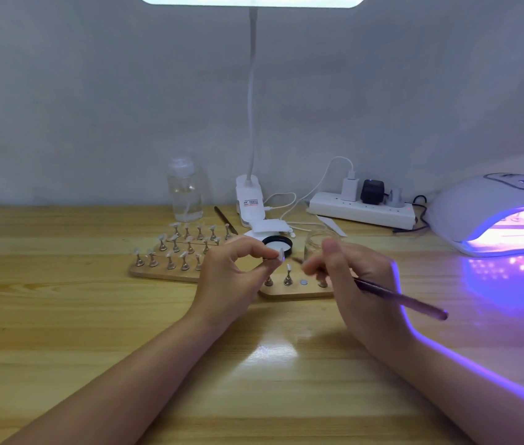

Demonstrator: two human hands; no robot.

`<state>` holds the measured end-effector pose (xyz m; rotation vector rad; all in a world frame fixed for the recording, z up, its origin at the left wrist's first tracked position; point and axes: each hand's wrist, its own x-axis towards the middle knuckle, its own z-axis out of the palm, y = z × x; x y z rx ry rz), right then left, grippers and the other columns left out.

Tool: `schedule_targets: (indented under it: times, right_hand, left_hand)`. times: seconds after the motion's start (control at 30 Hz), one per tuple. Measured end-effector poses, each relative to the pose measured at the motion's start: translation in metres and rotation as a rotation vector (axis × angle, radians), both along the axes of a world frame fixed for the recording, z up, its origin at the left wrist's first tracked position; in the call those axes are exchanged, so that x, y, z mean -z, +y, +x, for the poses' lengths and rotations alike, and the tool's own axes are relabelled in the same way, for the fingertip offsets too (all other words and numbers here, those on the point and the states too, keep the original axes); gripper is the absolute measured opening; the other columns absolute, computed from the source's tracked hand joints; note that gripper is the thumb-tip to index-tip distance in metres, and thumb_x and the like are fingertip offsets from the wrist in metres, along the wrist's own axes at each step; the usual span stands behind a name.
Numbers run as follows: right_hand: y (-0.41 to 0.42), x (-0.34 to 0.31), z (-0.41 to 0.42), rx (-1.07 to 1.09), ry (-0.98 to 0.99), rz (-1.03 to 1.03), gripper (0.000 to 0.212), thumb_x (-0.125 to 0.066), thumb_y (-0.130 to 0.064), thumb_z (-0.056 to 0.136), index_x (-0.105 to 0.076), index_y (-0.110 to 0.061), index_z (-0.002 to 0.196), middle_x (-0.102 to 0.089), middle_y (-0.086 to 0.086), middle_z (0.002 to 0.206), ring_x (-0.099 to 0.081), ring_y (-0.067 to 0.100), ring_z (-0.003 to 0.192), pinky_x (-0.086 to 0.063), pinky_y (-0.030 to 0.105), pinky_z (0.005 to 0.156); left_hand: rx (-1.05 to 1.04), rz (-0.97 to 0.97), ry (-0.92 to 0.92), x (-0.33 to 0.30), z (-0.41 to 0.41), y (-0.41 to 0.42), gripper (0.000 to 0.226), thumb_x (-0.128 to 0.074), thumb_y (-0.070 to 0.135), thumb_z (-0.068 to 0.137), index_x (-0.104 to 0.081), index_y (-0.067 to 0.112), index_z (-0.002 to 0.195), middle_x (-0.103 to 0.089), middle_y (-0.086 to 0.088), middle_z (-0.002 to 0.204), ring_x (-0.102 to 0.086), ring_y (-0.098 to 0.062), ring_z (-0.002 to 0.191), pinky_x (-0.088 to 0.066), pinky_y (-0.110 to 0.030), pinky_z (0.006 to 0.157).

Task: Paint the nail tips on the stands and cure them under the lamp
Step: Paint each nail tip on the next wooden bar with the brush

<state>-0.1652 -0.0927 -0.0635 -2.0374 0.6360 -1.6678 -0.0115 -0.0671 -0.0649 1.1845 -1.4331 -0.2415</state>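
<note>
My left hand (235, 271) pinches a small metal stand with a pale nail tip (280, 254) on it, raised above the small wooden board (296, 292). My right hand (347, 274) grips a dark purple brush (401, 298), its bristle end pointing toward the held tip. On that small board stand a few more nail tip stands (287, 276) and a bare round magnet spot. A larger wooden board (158, 271) to the left carries several stands with tips. The curing lamp (498, 213) glows violet at the right.
An open black jar lid (277, 244) and a small glass jar (318, 242) sit behind my hands. Further back stand a clear bottle (185, 191), a clip desk lamp (250, 200), a power strip (361, 210) with plugs and cables, and a spare brush (222, 216).
</note>
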Motion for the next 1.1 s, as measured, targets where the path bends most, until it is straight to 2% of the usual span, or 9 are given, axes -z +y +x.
schedule_targets:
  times: [0.1, 0.2, 0.33, 0.47, 0.6, 0.77, 0.9, 1.0, 1.1]
  right_hand:
    - [0.0002, -0.0012, 0.0007, 0.008, 0.057, -0.003, 0.033, -0.043, -0.039, 0.088, -0.064, -0.028, 0.064, -0.062, -0.014, 0.060, -0.059, -0.001, 0.063, -0.046, 0.016, 0.058]
    - [0.0022, -0.0015, 0.0010, -0.050, -0.011, 0.114, 0.042, -0.040, -0.045, 0.086, -0.062, -0.027, 0.054, -0.061, -0.013, 0.053, -0.058, 0.002, 0.053, -0.044, 0.013, 0.055]
    - [0.0009, -0.0046, 0.0021, -0.008, 0.030, 0.097, 0.034, -0.040, -0.046, 0.086, -0.062, -0.034, 0.063, -0.065, -0.018, 0.067, -0.061, 0.003, 0.069, -0.047, 0.022, 0.062]
    - [0.0041, -0.0022, 0.0004, -0.070, -0.005, 0.135, 0.042, -0.043, -0.042, 0.088, -0.063, -0.026, 0.054, -0.062, -0.015, 0.054, -0.060, 0.001, 0.054, -0.044, 0.011, 0.057]
    - [0.0010, -0.0049, 0.0014, 0.019, 0.066, 0.028, 0.031, -0.044, -0.039, 0.086, -0.065, -0.029, 0.067, -0.066, -0.008, 0.066, -0.060, 0.002, 0.068, -0.045, 0.015, 0.060]
    - [0.0029, -0.0031, 0.0014, -0.034, 0.029, 0.057, 0.038, -0.045, -0.040, 0.087, -0.061, -0.032, 0.054, -0.065, -0.007, 0.063, -0.059, 0.002, 0.056, -0.045, 0.014, 0.057]
    - [0.0016, -0.0049, 0.0021, 0.018, 0.109, 0.005, 0.029, -0.044, -0.041, 0.087, -0.062, -0.032, 0.066, -0.064, -0.005, 0.065, -0.058, 0.003, 0.065, -0.042, 0.014, 0.060]
    - [0.0037, -0.0028, 0.0000, -0.070, 0.066, 0.105, 0.039, -0.043, -0.045, 0.086, -0.062, -0.028, 0.056, -0.063, -0.005, 0.058, -0.058, 0.003, 0.055, -0.043, 0.014, 0.057]
    - [0.0043, -0.0046, 0.0001, -0.027, 0.034, 0.065, 0.034, -0.041, -0.043, 0.086, -0.060, -0.035, 0.059, -0.065, -0.008, 0.067, -0.058, 0.001, 0.059, -0.044, 0.014, 0.057]
  left_hand:
    - [-0.004, 0.001, -0.003, 0.0008, 0.0006, 0.0005, 0.022, -0.076, 0.004, 0.070, -0.068, 0.024, 0.069, -0.066, 0.003, 0.074, -0.059, -0.008, 0.076, -0.039, -0.008, 0.072]
    - [-0.023, 0.000, 0.009, 0.0010, 0.0003, 0.0008, 0.025, -0.076, 0.005, 0.070, -0.066, 0.027, 0.067, -0.066, 0.004, 0.073, -0.058, -0.004, 0.075, -0.037, -0.006, 0.072]
    - [-0.031, -0.013, -0.009, 0.0009, -0.0004, 0.0013, 0.029, -0.076, 0.006, 0.069, -0.064, 0.032, 0.066, -0.065, 0.007, 0.073, -0.057, -0.001, 0.075, -0.036, -0.004, 0.072]
    - [-0.036, -0.020, -0.003, 0.0011, -0.0001, 0.0012, 0.030, -0.076, 0.006, 0.069, -0.063, 0.033, 0.066, -0.065, 0.008, 0.072, -0.057, -0.002, 0.075, -0.036, -0.003, 0.072]
    - [-0.040, -0.027, -0.011, 0.0006, -0.0007, 0.0009, 0.032, -0.076, 0.004, 0.069, -0.063, 0.033, 0.067, -0.065, 0.007, 0.072, -0.058, -0.005, 0.075, -0.038, -0.005, 0.072]
    - [-0.042, -0.015, -0.015, 0.0004, -0.0004, 0.0009, 0.029, -0.076, 0.004, 0.069, -0.065, 0.030, 0.067, -0.065, 0.006, 0.073, -0.057, -0.003, 0.075, -0.037, -0.004, 0.071]
    - [-0.037, 0.004, -0.024, 0.0000, -0.0005, 0.0019, 0.027, -0.076, 0.004, 0.069, -0.065, 0.028, 0.069, -0.065, 0.005, 0.073, -0.057, -0.004, 0.076, -0.036, -0.004, 0.072]
    - [-0.030, 0.019, -0.002, -0.0004, -0.0013, 0.0031, 0.022, -0.076, 0.004, 0.070, -0.066, 0.024, 0.069, -0.065, 0.003, 0.074, -0.057, -0.005, 0.076, -0.036, -0.004, 0.072]
    - [-0.036, 0.017, -0.007, -0.0009, -0.0019, 0.0032, 0.020, -0.076, 0.003, 0.069, -0.067, 0.021, 0.069, -0.065, 0.003, 0.073, -0.059, -0.008, 0.075, -0.037, -0.005, 0.073]
